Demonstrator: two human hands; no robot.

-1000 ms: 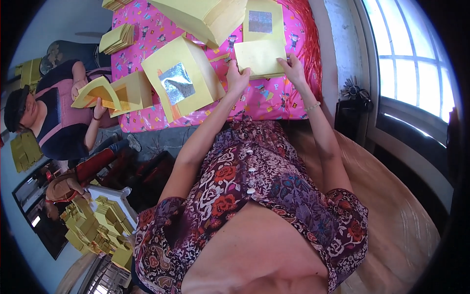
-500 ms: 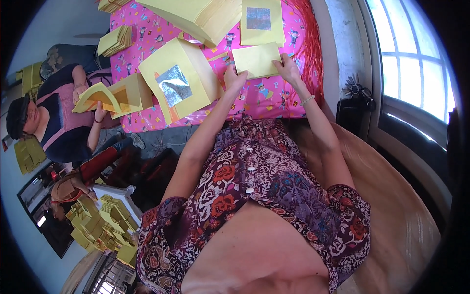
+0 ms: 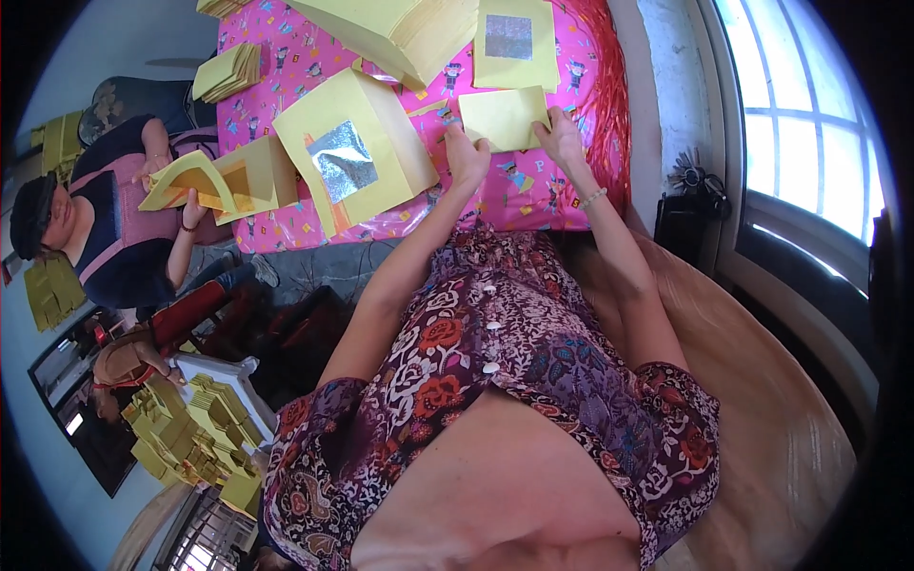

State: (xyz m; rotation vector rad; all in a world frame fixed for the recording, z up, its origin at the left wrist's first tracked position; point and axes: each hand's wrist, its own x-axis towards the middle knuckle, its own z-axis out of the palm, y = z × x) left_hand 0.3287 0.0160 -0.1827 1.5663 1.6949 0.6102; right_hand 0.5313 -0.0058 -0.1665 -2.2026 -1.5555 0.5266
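Currently our L hand has a narrow grip on the yellow paper at its lower-left corner, & our R hand pinches its R edge. We've got it above the pink surface, btwn us & a silver-patched pile, w/ a big yellow stack on the L.

The table is covered by a glossy pink cartoon-printed sheet; on it are laid large, silver-squared yellow paper stacks and smaller folded yellow paper stacks. Its right side is lined with shiny red strands.
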